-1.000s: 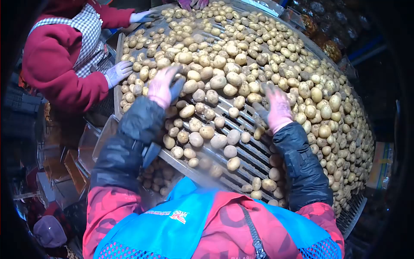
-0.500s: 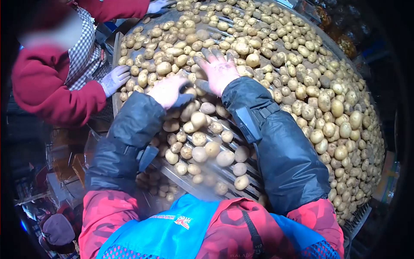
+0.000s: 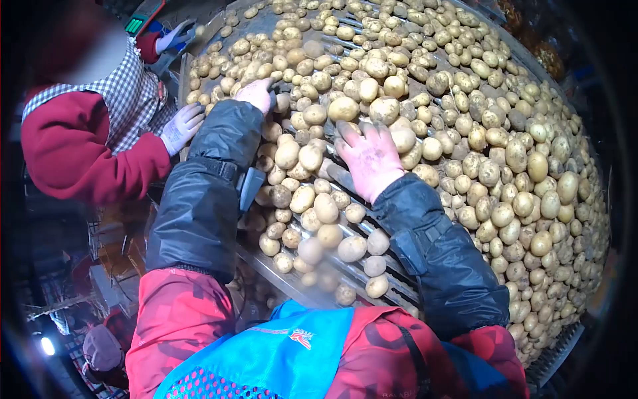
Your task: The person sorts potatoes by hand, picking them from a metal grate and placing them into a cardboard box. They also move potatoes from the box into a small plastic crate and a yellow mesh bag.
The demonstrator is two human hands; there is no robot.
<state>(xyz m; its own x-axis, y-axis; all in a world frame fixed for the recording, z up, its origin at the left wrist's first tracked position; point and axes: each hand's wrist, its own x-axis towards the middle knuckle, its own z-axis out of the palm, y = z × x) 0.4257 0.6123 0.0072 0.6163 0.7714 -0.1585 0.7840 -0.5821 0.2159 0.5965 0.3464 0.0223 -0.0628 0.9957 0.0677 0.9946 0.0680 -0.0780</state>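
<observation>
Potatoes (image 3: 302, 198) cover a slatted metal rack (image 3: 399, 278) in front of me, with a loose cluster between my forearms. My right hand (image 3: 369, 156), in a pink glove with dark fingertips, lies over the rack with fingers spread, touching potatoes at its far side. My left hand (image 3: 256, 95), gloved alike, rests among potatoes farther off to the left. Its dark fingers point right and look loosely bent and apart, partly hidden by the hand itself. Neither hand shows a potato enclosed in it.
A large heap of potatoes (image 3: 525, 179) fills the right side. On the left stands a person in red sleeves (image 3: 100, 153) and checked apron, one gloved hand (image 3: 181, 128) at the table edge. Behind is a device with a green display (image 3: 135, 25). A cap (image 3: 103, 348) shows lower left.
My left hand has moved farther away and slightly left. My right hand has moved nearer and right, and potatoes have shifted between them. The other person's far hand has drawn back left.
</observation>
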